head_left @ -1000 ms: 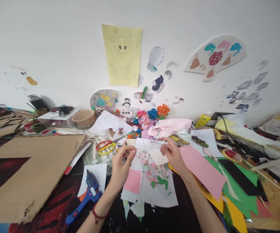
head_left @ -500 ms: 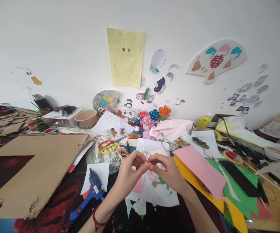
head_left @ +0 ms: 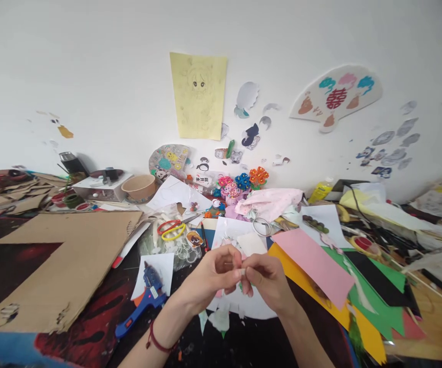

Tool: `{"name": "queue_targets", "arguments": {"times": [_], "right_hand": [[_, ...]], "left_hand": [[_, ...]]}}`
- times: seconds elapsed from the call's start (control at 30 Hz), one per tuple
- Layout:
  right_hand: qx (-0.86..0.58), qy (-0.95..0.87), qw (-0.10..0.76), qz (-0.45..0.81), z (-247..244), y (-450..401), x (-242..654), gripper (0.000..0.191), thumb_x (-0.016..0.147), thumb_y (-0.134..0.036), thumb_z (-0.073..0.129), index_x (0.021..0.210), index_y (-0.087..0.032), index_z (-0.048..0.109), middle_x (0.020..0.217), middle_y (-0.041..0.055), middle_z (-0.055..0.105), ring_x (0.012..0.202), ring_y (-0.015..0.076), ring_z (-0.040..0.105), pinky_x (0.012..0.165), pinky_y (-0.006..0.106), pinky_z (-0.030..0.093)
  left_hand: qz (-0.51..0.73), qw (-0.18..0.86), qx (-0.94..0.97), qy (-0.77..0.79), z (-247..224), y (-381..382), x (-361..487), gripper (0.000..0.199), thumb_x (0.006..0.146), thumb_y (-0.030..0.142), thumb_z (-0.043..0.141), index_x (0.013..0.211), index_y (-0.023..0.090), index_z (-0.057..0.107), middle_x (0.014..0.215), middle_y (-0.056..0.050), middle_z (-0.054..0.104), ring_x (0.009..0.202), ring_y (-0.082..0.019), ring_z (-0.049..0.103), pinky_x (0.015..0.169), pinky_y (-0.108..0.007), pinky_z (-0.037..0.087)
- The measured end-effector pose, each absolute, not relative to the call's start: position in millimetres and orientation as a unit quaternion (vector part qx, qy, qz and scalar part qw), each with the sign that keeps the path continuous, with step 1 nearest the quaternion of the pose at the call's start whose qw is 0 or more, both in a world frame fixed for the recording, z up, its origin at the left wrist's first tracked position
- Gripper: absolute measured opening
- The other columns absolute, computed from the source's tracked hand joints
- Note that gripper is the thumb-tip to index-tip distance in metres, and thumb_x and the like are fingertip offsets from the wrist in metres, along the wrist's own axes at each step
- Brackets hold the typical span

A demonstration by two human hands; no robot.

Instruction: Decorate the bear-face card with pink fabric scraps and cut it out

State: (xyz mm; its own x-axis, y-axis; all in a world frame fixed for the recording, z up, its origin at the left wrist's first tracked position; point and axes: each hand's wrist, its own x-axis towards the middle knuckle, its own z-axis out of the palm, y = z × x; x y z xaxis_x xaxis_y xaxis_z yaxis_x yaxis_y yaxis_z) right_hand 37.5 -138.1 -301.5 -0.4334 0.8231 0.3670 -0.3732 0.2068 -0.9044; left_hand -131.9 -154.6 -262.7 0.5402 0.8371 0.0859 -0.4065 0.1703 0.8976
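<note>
My left hand [head_left: 217, 273] and my right hand [head_left: 269, 278] meet fingertip to fingertip over the table's middle. Between both thumbs and forefingers they pinch a small whitish piece [head_left: 243, 272], mostly covered by the fingers; its kind cannot be made out. Under and behind the hands lies white paper [head_left: 259, 308] with pink and green scraps, partly hidden. A blue glue gun [head_left: 144, 304] rests on a white sheet [head_left: 165, 271] left of my left hand. A pink paper sheet [head_left: 315, 263] lies to the right of my right hand.
Red-and-yellow scissors [head_left: 173, 232] lie on a plastic bag behind the glue gun. Cut cardboard [head_left: 71, 266] covers the left side. Green paper [head_left: 370, 286] and black paper [head_left: 378, 278] lie at right. A tan bowl [head_left: 139, 187] and orange flowers [head_left: 258, 177] stand near the wall.
Both hands have moved down and slightly right, still together. The whitish piece now shows more clearly between the fingertips. The view has shifted slightly.
</note>
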Motion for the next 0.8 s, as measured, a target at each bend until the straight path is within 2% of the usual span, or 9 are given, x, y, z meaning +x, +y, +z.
{"name": "queue_targets", "arguments": {"times": [0.07, 0.13, 0.27, 0.37, 0.53, 0.67, 0.8], "right_hand": [[-0.203, -0.584, 0.512, 0.596, -302, -140, 39, 0.023, 0.091, -0.038, 0.063, 0.082, -0.018, 0.069, 0.056, 0.0011, 0.065, 0.046, 0.0118, 0.056, 0.046, 0.024, 0.045], [-0.222, -0.583, 0.527, 0.578, -301, -141, 42, 0.022, 0.091, -0.037, 0.063, 0.082, -0.018, 0.069, 0.058, 0.0011, 0.065, 0.048, 0.0119, 0.057, 0.048, 0.025, 0.046], [-0.263, -0.608, 0.538, 0.521, -296, -147, 45, 0.020, 0.090, -0.032, 0.064, 0.076, -0.018, 0.068, 0.060, 0.0014, 0.066, 0.051, 0.0127, 0.059, 0.051, 0.026, 0.049], [-0.276, -0.610, 0.546, 0.503, -296, -152, 44, 0.021, 0.090, -0.031, 0.064, 0.074, -0.018, 0.068, 0.060, 0.0017, 0.066, 0.051, 0.0128, 0.058, 0.050, 0.026, 0.049], [-0.245, -0.569, 0.538, 0.571, -307, -150, 41, 0.022, 0.089, -0.036, 0.065, 0.078, -0.018, 0.071, 0.065, 0.0041, 0.069, 0.053, 0.0145, 0.061, 0.049, 0.027, 0.051], [-0.204, -0.538, 0.526, 0.626, -316, -146, 39, 0.026, 0.086, -0.043, 0.069, 0.079, -0.018, 0.070, 0.067, 0.0041, 0.067, 0.055, 0.0140, 0.061, 0.051, 0.027, 0.052], [-0.151, -0.534, 0.506, 0.661, -316, -144, 42, 0.043, 0.076, -0.060, 0.072, 0.088, -0.019, 0.072, 0.070, 0.0042, 0.067, 0.056, 0.0140, 0.060, 0.050, 0.027, 0.050]], "left_hand": [[0.419, 0.737, 0.489, 0.208, -264, -155, -134, 0.056, 0.067, 0.061, 0.079, 0.091, 0.016, 0.056, 0.072, -0.001, 0.057, 0.058, -0.009, 0.052, 0.049, -0.021, 0.027], [0.428, 0.712, 0.512, 0.220, -263, -156, -135, 0.061, 0.065, 0.066, 0.077, 0.095, 0.016, 0.059, 0.074, 0.000, 0.055, 0.056, -0.007, 0.046, 0.049, -0.021, 0.030], [0.466, 0.610, 0.570, 0.294, -258, -160, -130, 0.036, 0.083, 0.050, 0.070, 0.091, 0.016, 0.062, 0.069, -0.001, 0.060, 0.059, -0.009, 0.050, 0.053, -0.021, 0.034], [0.478, 0.578, 0.572, 0.331, -255, -161, -125, 0.028, 0.087, 0.041, 0.068, 0.080, 0.015, 0.061, 0.062, 0.000, 0.061, 0.054, -0.008, 0.049, 0.052, -0.020, 0.033], [0.463, 0.613, 0.543, 0.340, -258, -157, -123, 0.030, 0.086, 0.041, 0.068, 0.074, 0.014, 0.061, 0.059, 0.000, 0.061, 0.049, -0.006, 0.045, 0.048, -0.020, 0.030], [0.446, 0.645, 0.528, 0.325, -261, -157, -121, 0.030, 0.087, 0.041, 0.067, 0.075, 0.013, 0.061, 0.058, -0.002, 0.063, 0.050, -0.009, 0.052, 0.047, -0.021, 0.028], [0.445, 0.659, 0.508, 0.332, -262, -157, -120, 0.031, 0.086, 0.041, 0.068, 0.075, 0.013, 0.061, 0.058, 0.000, 0.060, 0.047, -0.007, 0.048, 0.045, -0.020, 0.026]]}}
